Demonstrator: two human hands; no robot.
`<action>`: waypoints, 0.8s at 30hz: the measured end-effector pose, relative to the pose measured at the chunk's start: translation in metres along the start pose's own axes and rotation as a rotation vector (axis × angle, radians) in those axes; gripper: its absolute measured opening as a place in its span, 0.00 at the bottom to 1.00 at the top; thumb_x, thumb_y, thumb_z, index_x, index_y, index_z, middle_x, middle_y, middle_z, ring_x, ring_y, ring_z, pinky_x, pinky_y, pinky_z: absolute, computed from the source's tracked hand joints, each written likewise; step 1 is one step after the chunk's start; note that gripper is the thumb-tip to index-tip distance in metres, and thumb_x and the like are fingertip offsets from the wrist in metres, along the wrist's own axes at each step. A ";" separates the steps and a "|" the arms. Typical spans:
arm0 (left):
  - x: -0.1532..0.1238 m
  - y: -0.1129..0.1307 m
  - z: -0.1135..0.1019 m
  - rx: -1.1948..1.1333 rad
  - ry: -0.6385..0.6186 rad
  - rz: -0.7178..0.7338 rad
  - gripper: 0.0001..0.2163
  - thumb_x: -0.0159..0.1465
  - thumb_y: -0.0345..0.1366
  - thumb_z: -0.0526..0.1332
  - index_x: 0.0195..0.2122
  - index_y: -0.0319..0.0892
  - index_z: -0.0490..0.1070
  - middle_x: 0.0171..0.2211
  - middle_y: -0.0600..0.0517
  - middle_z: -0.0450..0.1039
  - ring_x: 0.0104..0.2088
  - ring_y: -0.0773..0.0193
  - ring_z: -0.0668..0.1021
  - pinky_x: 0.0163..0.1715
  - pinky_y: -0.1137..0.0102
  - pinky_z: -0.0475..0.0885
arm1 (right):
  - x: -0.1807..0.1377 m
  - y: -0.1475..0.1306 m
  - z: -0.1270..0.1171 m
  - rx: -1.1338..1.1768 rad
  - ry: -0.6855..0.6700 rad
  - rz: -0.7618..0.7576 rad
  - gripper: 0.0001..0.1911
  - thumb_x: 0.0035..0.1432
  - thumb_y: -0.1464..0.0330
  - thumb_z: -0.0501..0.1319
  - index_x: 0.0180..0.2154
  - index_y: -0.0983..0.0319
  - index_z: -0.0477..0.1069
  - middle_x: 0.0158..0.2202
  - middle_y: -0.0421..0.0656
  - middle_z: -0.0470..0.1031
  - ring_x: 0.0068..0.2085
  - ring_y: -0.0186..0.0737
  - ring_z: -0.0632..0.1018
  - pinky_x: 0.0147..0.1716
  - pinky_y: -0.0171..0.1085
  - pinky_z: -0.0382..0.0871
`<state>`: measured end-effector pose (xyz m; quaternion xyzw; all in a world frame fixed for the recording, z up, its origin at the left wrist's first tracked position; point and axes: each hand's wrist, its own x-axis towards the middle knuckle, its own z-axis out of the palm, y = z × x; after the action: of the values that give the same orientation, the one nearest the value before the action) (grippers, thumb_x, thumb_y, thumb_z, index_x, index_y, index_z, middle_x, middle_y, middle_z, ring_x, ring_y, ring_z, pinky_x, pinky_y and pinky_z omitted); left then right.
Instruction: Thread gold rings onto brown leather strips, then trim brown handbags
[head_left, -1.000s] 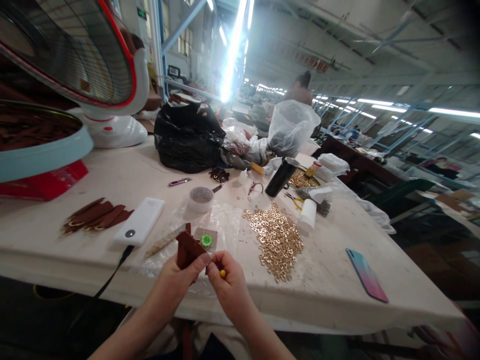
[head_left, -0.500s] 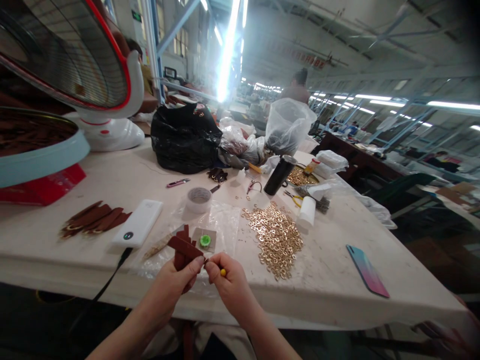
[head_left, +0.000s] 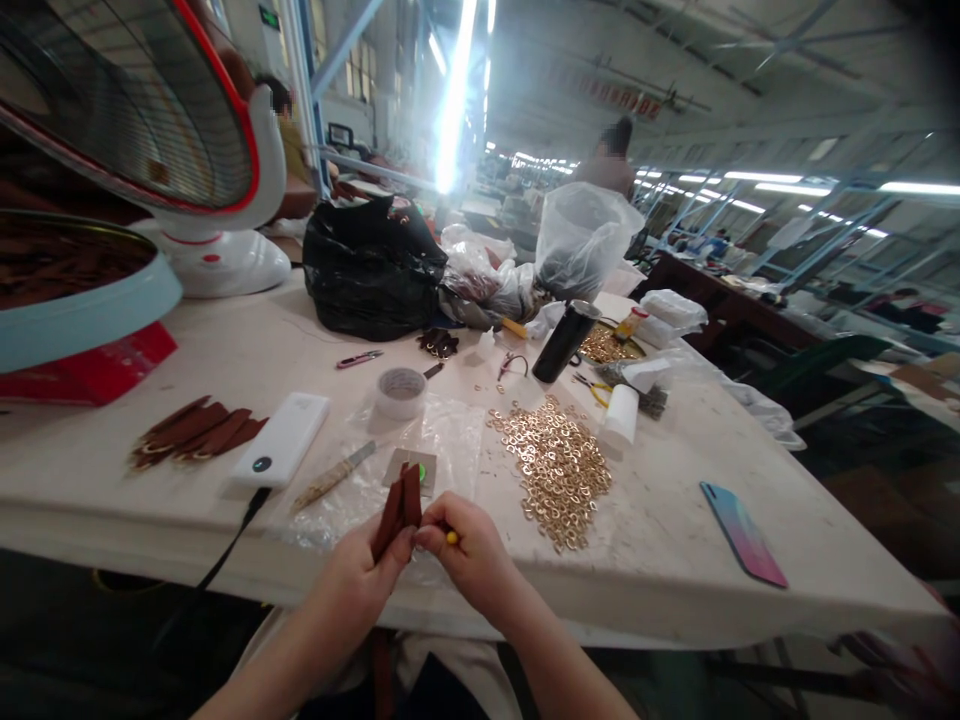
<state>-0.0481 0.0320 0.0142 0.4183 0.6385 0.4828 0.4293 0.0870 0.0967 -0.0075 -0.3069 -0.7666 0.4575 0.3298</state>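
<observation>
My left hand (head_left: 366, 580) is closed on a bunch of brown leather strips (head_left: 400, 505), held upright at the near table edge. My right hand (head_left: 469, 553) is closed beside it, fingertips touching the strips, with a small yellow-tipped tool (head_left: 451, 537) in its fingers. Just behind the strips a small card with a green disc (head_left: 418, 470) lies on a clear plastic sheet (head_left: 420, 440). A pile of gold rings (head_left: 555, 465) spreads to the right of my hands.
More brown strips (head_left: 196, 432), a white power bank (head_left: 280, 440) with its cable, a tape roll (head_left: 401, 390), a black tumbler (head_left: 566, 340), a phone (head_left: 742, 533), bags (head_left: 375, 265) and a fan (head_left: 150, 110) crowd the table (head_left: 675, 500). Other people work far behind.
The brown strips have turned from splayed and tilted to upright and bunched together in my left hand. Both hands have shifted slightly right.
</observation>
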 end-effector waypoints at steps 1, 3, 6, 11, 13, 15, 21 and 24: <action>0.000 0.000 0.000 0.020 -0.011 0.043 0.12 0.51 0.43 0.61 0.15 0.44 0.65 0.11 0.57 0.57 0.17 0.64 0.65 0.20 0.72 0.61 | -0.001 0.001 0.001 0.017 -0.003 0.056 0.08 0.54 0.66 0.59 0.25 0.59 0.64 0.24 0.37 0.65 0.28 0.35 0.67 0.28 0.34 0.59; -0.001 0.000 -0.001 0.043 -0.040 0.108 0.08 0.52 0.40 0.61 0.19 0.43 0.70 0.15 0.54 0.65 0.23 0.60 0.71 0.28 0.71 0.66 | -0.004 0.003 0.002 0.096 -0.003 0.158 0.06 0.52 0.66 0.60 0.28 0.59 0.64 0.23 0.36 0.64 0.26 0.34 0.66 0.26 0.34 0.58; 0.000 -0.001 -0.002 0.076 -0.106 0.135 0.06 0.53 0.36 0.60 0.29 0.42 0.75 0.26 0.51 0.74 0.32 0.55 0.76 0.35 0.70 0.68 | -0.006 0.005 0.002 0.199 -0.008 0.214 0.07 0.52 0.66 0.60 0.34 0.58 0.64 0.24 0.35 0.65 0.25 0.34 0.66 0.26 0.33 0.58; -0.001 -0.004 0.004 -0.035 -0.162 0.063 0.09 0.52 0.34 0.61 0.35 0.40 0.73 0.29 0.50 0.76 0.33 0.56 0.76 0.34 0.69 0.70 | -0.007 0.004 0.011 0.212 0.072 0.153 0.07 0.53 0.64 0.59 0.29 0.59 0.63 0.25 0.37 0.65 0.28 0.35 0.65 0.28 0.34 0.58; -0.001 -0.003 0.005 -0.097 -0.112 0.023 0.11 0.51 0.36 0.62 0.36 0.40 0.73 0.30 0.50 0.76 0.34 0.55 0.76 0.36 0.68 0.70 | -0.007 0.002 0.016 0.384 0.121 0.194 0.10 0.55 0.60 0.57 0.29 0.60 0.63 0.26 0.37 0.64 0.28 0.35 0.65 0.29 0.35 0.60; -0.001 -0.001 0.005 -0.109 -0.060 0.007 0.10 0.50 0.37 0.63 0.33 0.40 0.74 0.29 0.50 0.76 0.33 0.56 0.76 0.35 0.68 0.70 | -0.007 -0.002 0.020 0.513 0.144 0.235 0.13 0.55 0.56 0.57 0.30 0.60 0.63 0.26 0.38 0.65 0.28 0.35 0.66 0.30 0.35 0.61; 0.000 0.001 -0.003 -0.073 -0.069 0.031 0.06 0.50 0.37 0.63 0.28 0.41 0.73 0.24 0.53 0.72 0.29 0.59 0.74 0.32 0.69 0.68 | -0.004 -0.010 0.021 0.409 0.147 0.165 0.13 0.54 0.57 0.58 0.33 0.60 0.67 0.30 0.40 0.70 0.33 0.38 0.69 0.34 0.36 0.63; 0.003 -0.003 -0.005 -0.072 -0.035 0.014 0.07 0.49 0.37 0.63 0.29 0.40 0.73 0.26 0.52 0.73 0.29 0.60 0.73 0.32 0.70 0.67 | -0.001 -0.008 0.027 0.435 0.180 0.192 0.15 0.55 0.55 0.57 0.33 0.61 0.67 0.30 0.40 0.69 0.31 0.36 0.68 0.33 0.36 0.63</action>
<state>-0.0535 0.0328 0.0114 0.4153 0.6100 0.5012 0.4518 0.0654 0.0792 -0.0100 -0.3398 -0.5851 0.6117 0.4099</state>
